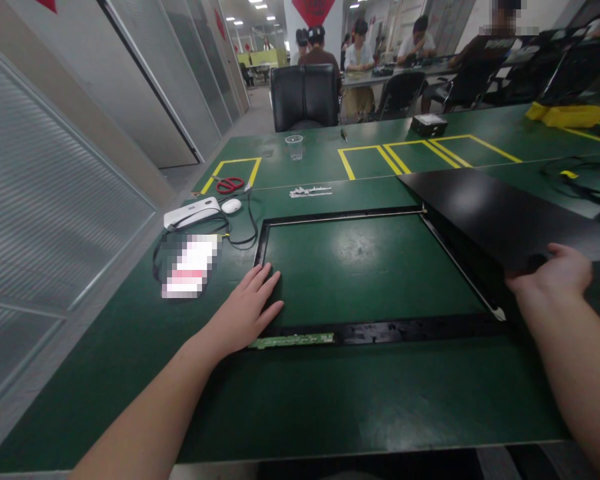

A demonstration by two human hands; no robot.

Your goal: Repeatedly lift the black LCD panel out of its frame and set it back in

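Observation:
A black rectangular monitor frame (400, 332) lies flat on the green table, with the tabletop showing through its middle. My left hand (253, 300) rests on the frame's left side, fingers stretched out. Beside its wrist, a narrow green circuit board (295, 341) sits in the near edge of the frame. My right hand (555, 273) grips the near edge of a thin, glossy black screen panel (495, 213). This panel is tilted beyond the frame's right side and overlaps its far right corner. Part of the right hand's grip is hidden under the panel.
Left of the frame lie a white power strip (193, 213), a white mouse-like object (231, 206), cables and red-handled scissors (230, 185). Farther back are a plastic cup (295, 148) and a small black box (429, 125). Cables (585, 180) lie at right. People sit beyond.

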